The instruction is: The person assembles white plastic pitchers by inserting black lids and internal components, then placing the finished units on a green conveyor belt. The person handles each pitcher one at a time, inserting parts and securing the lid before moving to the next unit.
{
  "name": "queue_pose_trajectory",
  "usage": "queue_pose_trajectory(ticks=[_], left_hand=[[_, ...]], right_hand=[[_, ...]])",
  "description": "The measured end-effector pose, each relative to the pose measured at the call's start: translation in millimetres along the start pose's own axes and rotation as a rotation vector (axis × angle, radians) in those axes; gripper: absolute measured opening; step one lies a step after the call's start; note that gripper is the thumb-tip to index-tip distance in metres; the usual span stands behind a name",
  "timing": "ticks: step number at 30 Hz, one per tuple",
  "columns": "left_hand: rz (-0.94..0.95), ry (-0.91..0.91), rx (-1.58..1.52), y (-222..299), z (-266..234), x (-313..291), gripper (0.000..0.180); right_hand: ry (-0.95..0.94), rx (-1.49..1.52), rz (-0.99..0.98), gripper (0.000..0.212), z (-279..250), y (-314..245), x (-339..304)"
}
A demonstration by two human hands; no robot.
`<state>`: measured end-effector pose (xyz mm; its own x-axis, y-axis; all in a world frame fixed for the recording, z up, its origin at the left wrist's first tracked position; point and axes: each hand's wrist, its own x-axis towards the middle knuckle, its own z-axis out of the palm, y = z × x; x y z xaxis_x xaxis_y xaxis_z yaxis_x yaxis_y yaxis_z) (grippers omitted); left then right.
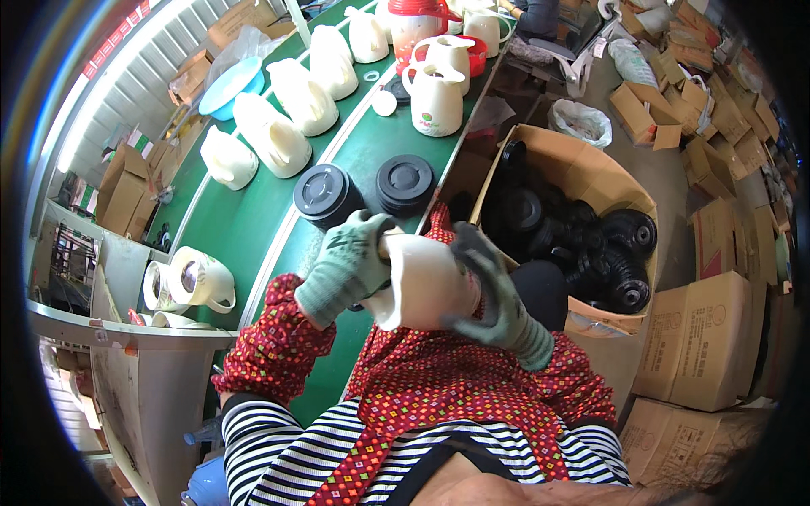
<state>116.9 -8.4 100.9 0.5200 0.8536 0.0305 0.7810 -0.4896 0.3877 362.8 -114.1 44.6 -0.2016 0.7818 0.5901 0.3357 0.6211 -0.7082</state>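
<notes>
A white plastic jug body lies tilted on its side in front of my chest, above the table's edge. My left hand, in a grey-green glove, grips it at its left end, fingers closed near the rim. Around the other end wraps my right hand, gloved too and slightly smeared by motion. The jug's inside and its handle cannot be made out clearly. Just beyond my left hand stand two stacks of black round ribbed parts, one on the left and one on the right.
Several white jugs stand along the green table, with a red-and-white jug farther back. At my right an open carton holds many black parts. Closed cartons are stacked beyond it. Two more jugs are at far left.
</notes>
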Motion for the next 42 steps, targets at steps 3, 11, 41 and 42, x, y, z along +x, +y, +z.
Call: queue_pose_trajectory(ticks=[3,11,41,42], left_hand=[[0.230,-0.036,-0.188,25,-17,-2,0.075],[0.549,-0.107,-0.189,24,-16,-26,0.081],[0.219,0.007,-0.992,-22,89,-70,0.075],[0.237,-0.009,-0.988,-18,89,-76,0.074]], right_hand=[[-0.332,-0.189,-0.007,0.099,-9,-20,22],[-0.389,-0.184,0.112,0.069,-44,-16,4],[-0.413,-0.266,-0.211,0.108,-64,-86,46],[-0.469,-0.275,-0.235,0.104,-64,-94,53]])
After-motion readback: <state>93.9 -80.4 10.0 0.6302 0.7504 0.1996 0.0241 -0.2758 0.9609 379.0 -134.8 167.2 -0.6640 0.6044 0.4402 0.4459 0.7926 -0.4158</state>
